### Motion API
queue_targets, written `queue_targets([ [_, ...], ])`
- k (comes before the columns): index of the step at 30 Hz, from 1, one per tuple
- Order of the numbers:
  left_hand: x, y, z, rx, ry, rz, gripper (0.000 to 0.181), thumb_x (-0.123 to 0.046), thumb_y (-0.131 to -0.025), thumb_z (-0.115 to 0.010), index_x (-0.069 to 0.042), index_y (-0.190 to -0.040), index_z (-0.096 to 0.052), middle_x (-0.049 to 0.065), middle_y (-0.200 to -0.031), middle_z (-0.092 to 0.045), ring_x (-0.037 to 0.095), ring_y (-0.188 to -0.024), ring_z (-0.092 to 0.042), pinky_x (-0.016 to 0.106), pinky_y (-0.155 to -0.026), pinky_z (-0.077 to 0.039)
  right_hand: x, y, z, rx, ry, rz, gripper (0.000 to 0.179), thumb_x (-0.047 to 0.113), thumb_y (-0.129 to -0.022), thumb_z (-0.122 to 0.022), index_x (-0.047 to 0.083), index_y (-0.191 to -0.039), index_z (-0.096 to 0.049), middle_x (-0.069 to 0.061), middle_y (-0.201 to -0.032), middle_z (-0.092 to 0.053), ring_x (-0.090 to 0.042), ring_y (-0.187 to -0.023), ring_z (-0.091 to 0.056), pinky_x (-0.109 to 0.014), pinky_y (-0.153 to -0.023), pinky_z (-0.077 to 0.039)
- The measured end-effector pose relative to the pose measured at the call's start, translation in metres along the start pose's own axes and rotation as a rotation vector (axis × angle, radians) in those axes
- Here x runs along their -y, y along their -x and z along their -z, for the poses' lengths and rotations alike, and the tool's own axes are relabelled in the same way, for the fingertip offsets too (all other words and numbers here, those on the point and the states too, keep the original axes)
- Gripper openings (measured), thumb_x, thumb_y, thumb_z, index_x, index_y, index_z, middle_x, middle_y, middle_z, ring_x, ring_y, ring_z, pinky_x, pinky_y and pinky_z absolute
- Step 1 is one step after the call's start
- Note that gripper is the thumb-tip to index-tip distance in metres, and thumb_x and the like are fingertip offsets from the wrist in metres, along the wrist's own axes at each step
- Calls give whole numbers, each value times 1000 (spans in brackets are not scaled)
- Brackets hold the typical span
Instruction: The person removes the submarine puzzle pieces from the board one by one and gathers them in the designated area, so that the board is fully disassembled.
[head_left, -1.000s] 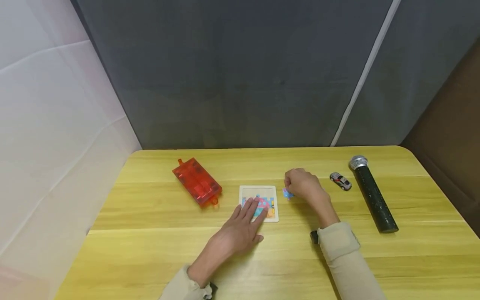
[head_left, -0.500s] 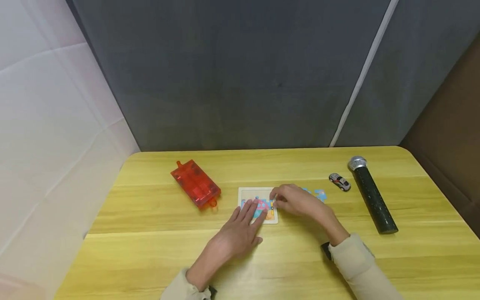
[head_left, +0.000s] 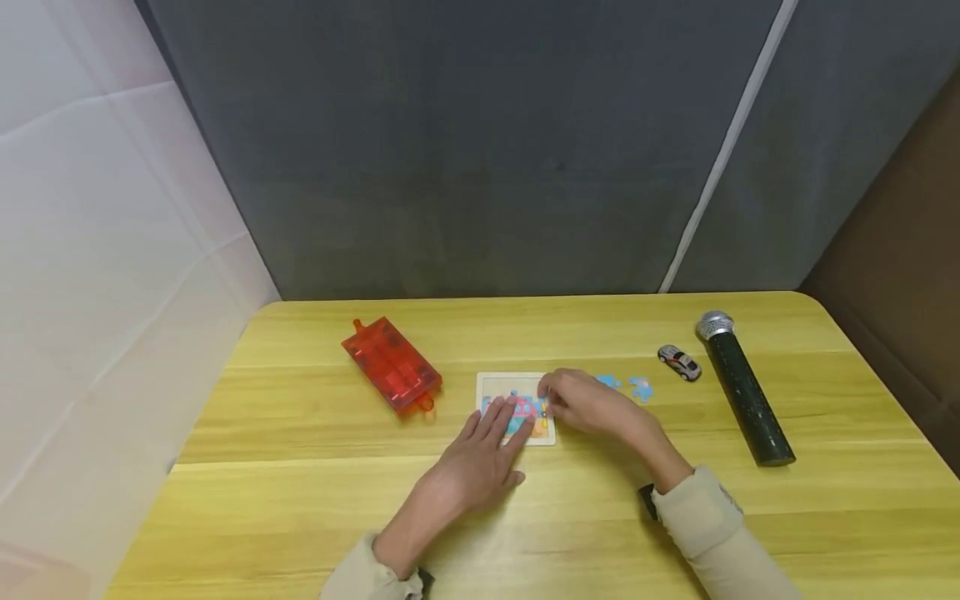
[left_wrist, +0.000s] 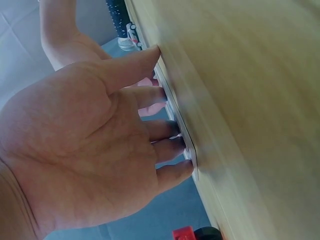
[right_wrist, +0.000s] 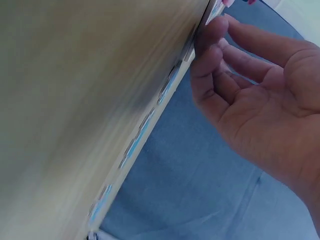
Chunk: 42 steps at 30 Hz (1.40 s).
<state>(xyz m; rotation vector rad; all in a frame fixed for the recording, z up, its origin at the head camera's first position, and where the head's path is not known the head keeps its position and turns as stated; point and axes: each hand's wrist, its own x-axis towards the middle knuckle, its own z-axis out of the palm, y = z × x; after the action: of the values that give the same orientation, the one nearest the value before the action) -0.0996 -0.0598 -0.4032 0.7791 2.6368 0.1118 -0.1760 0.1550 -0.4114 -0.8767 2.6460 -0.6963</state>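
In the head view a small square jigsaw puzzle in a pale tray (head_left: 491,385) lies mid-table. Coloured pieces fill its lower part; bare board shows along the top. My left hand (head_left: 476,467) rests with spread fingers on the puzzle's lower left, and the left wrist view shows its fingertips (left_wrist: 172,130) touching the tray. At the tray's right edge my right hand (head_left: 588,402) has its thumb and fingers curled together, pinching a puzzle piece mostly hidden by them. Loose blue puzzle pieces (head_left: 641,388) lie right of the tray; the right wrist view shows another piece (right_wrist: 169,85) nearer that hand.
A translucent red toy box (head_left: 393,367) lies at the left. Toward the right are a small toy car (head_left: 680,363) and a black microphone (head_left: 750,400) with a silver head. Behind the wooden table (head_left: 300,500) stands a dark grey partition (head_left: 450,167).
My right hand has moved left and down from the loose pieces to the tray's right edge, uncovering two blue pieces. My left hand keeps its place on the puzzle.
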Motion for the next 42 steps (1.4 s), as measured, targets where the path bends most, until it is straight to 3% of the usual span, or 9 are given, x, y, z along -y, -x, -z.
queue_targets([
  [4, -1, -1, 1, 7, -16, 2, 72, -39, -115, -58, -15, -176, -28, 17, -184, -13, 32, -172, -14, 53, -138, -21, 2, 2, -1, -29, 30, 31, 11, -8, -102, -64, -5, -111, -69, -9, -100, -68, -14, -84, -58, -28, -77, -56],
  [11, -2, -3, 3, 6, -36, 8, 72, -39, -114, -58, -16, -176, -28, 16, -184, -14, 31, -172, -15, 52, -138, -22, 4, -2, -1, -62, -83, -17, 15, -6, -106, -63, 3, -94, -66, -1, -78, -63, -6, -67, -54, -23, -64, -48],
  [26, -3, -1, 4, 20, -29, 22, 72, -39, -115, -57, -16, -176, -27, 15, -185, -12, 30, -172, -13, 51, -139, -20, 4, -4, -3, -25, -87, -16, 15, -4, -106, -66, 3, -92, -68, -2, -69, -66, -4, -59, -55, -20, -59, -45],
  [30, -3, -2, 2, 14, -38, 20, 72, -40, -114, -58, -17, -176, -28, 16, -185, -13, 31, -172, -14, 51, -138, -21, -3, 1, 7, -9, -135, -24, 16, -3, -107, -66, 3, -92, -67, -3, -69, -68, -7, -58, -61, -22, -63, -49],
  [36, -3, -1, 1, 9, -55, 16, 72, -39, -115, -57, -16, -176, -27, 16, -185, -14, 31, -172, -15, 51, -138, -21, -20, 17, 31, 77, -221, -120, 22, -6, -105, -64, 3, -86, -69, -2, -69, -69, -16, -59, -69, -25, -64, -57],
  [42, -3, 0, 1, 11, -51, 19, 72, -39, -115, -57, -16, -176, -27, 16, -185, -13, 31, -172, -15, 51, -138, -21, -26, 25, 45, 112, -221, -137, 20, -3, -103, -70, 4, -85, -71, -1, -68, -71, -19, -61, -73, -26, -63, -56],
])
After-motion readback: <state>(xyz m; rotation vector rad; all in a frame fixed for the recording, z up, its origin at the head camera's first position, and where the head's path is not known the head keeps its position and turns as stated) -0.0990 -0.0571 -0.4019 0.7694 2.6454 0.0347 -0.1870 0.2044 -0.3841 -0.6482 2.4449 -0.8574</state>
